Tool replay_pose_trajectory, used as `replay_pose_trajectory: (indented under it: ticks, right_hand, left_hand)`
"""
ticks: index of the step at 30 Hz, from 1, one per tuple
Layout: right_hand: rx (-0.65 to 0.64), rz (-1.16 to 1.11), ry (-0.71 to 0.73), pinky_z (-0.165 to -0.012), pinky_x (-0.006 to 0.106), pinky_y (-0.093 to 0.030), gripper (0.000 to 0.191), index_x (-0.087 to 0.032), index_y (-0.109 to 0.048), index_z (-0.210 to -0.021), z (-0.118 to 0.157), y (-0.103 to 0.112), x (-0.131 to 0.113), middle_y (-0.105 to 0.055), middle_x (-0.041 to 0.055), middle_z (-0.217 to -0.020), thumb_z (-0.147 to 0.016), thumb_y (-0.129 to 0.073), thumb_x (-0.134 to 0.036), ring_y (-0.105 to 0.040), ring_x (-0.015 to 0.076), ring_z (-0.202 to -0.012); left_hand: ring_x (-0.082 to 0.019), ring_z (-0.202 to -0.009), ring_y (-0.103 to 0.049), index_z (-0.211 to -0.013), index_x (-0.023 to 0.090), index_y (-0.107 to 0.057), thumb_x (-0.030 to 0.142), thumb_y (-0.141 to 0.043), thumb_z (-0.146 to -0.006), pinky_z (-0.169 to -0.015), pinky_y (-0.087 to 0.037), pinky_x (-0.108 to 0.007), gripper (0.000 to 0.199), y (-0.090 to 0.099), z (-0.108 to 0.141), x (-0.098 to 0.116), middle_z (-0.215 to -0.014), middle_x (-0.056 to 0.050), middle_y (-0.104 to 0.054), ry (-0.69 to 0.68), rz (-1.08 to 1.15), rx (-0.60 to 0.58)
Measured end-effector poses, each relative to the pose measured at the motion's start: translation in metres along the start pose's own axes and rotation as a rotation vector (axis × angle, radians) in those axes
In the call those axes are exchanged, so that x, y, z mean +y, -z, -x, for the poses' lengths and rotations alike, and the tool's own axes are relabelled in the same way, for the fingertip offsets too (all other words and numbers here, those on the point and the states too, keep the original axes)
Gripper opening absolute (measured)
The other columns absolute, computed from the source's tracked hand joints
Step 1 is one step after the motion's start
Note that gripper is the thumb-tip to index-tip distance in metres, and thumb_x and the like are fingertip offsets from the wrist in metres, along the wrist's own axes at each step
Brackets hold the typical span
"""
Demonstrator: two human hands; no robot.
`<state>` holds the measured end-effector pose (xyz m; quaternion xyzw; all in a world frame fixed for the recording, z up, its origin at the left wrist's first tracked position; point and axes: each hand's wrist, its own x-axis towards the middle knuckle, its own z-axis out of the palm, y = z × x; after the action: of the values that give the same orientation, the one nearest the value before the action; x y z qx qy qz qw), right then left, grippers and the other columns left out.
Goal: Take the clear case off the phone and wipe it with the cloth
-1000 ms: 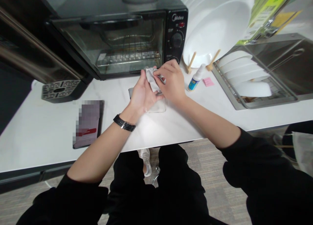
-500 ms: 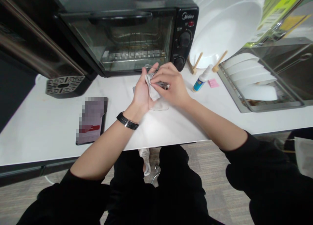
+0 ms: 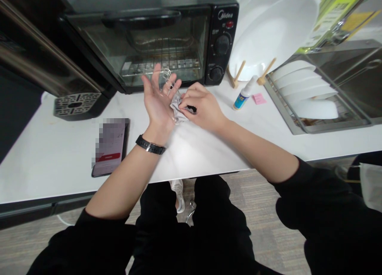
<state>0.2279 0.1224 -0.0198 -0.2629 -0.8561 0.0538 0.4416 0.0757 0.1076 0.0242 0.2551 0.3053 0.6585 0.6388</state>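
My left hand is palm up with its fingers spread. It supports a clear phone case that lies across the fingers, its see-through edges partly lost in glare. Between the bent fingertips of my right hand is a crumpled light grey cloth, pressed against the case beside the left palm. Part of the case is hidden behind the cloth and fingers. Both hands are above the white counter, in front of the toaster oven.
Behind my hands stands a black toaster oven. A phone lies left on the counter. To the right are a small spray bottle, a pink sticky note, racked white plates and a sink with dishes.
The left hand has moved left and opened its fingers, showing more of the clear case. My right hand has shifted slightly left and down, with the cloth still in its fingers.
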Motion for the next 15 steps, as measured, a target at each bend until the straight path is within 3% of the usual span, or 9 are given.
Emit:
replay_pose_trajectory:
  ticks: [3, 7, 12, 15]
  right_hand:
    - [0.061, 0.083, -0.032, -0.090, 0.041, -0.053, 0.016, -0.023, -0.079, -0.088, 0.001, -0.001, 0.001, -0.075, 0.0037, -0.090, -0.101, -0.070, -0.023, -0.062, 0.0253, -0.100]
    - [0.183, 0.168, -0.090, -0.089, 0.042, -0.055, 0.011, -0.023, -0.078, -0.089, 0.001, 0.001, 0.010, -0.074, 0.0045, -0.090, -0.098, -0.076, -0.018, -0.060, 0.0255, -0.102]
    - [0.273, 0.151, -0.203, -0.092, 0.047, -0.057, 0.008, -0.025, -0.079, -0.092, 0.003, 0.004, 0.022, -0.072, 0.0061, -0.091, -0.100, -0.076, -0.023, -0.061, 0.0272, -0.104]
    - [0.283, 0.062, -0.208, -0.096, 0.054, -0.057, 0.014, -0.026, -0.080, -0.097, 0.002, 0.006, 0.019, -0.072, 0.0073, -0.096, -0.104, -0.071, -0.033, -0.062, 0.0301, -0.107]
  left_hand:
    - [-0.030, -0.149, -0.060, -0.168, 0.037, -0.044, 0.068, -0.031, -0.111, -0.115, -0.055, -0.038, 0.066, -0.005, 0.003, -0.004, -0.144, -0.009, -0.072, 0.059, -0.011, -0.013]
    - [-0.031, -0.146, -0.062, -0.169, 0.021, -0.040, 0.060, -0.031, -0.115, -0.114, -0.058, -0.045, 0.067, -0.013, 0.010, -0.014, -0.154, -0.014, -0.065, 0.179, -0.015, -0.101]
    - [-0.036, -0.136, -0.069, -0.149, 0.026, -0.063, 0.061, -0.034, -0.114, -0.106, -0.063, -0.051, 0.058, -0.018, 0.016, -0.023, -0.135, -0.011, -0.078, 0.436, -0.052, -0.101]
    - [-0.037, -0.132, -0.072, -0.146, 0.028, -0.066, 0.061, -0.036, -0.113, -0.100, -0.066, -0.051, 0.055, -0.020, 0.018, -0.023, -0.126, -0.010, -0.081, 0.492, -0.034, -0.080]
